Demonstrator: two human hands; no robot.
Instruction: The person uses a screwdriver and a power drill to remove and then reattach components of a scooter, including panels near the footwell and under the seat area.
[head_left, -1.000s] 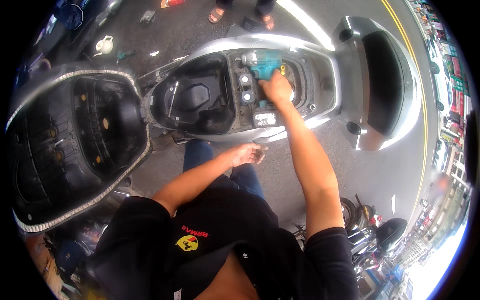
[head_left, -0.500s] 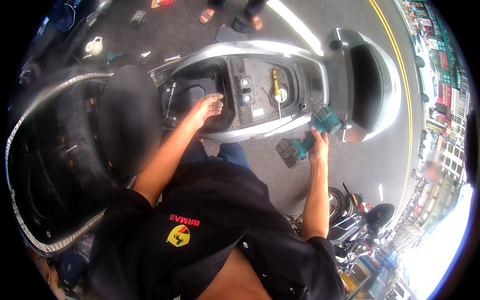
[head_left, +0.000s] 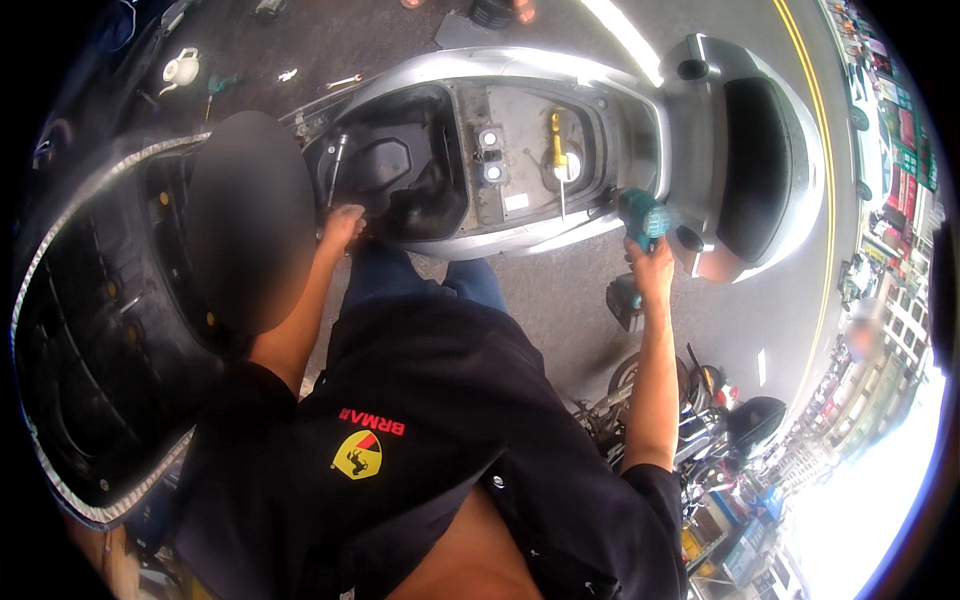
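My right hand point(head_left: 650, 262) grips a teal cordless power tool point(head_left: 642, 215) beside the right end of a silver scooter's open body point(head_left: 530, 230). My left hand point(head_left: 345, 222) is curled at the left rim of the black storage well point(head_left: 420, 200), just below a long metal wrench point(head_left: 338, 160); what its fingers hold is unclear. A yellow-handled tool point(head_left: 555, 135) lies on the fuel cap area, right of a mounting plate point(head_left: 490, 155). The raised seat point(head_left: 100, 330) shows its underside at the left, partly hidden by a blurred dark oval.
A silver rear piece with black pad point(head_left: 760, 160) lies right of the body. A white pot point(head_left: 180, 70) and spanner point(head_left: 345, 80) lie on the road point(head_left: 530, 300) beyond. Someone's foot point(head_left: 523, 10) shows at top. Parked motorbikes point(head_left: 690, 420) stand at lower right, storefronts far right.
My right hand lifted the teal tool out of the scooter body toward the right. My left hand rose into the well, then moved left to its edge near the wrench.
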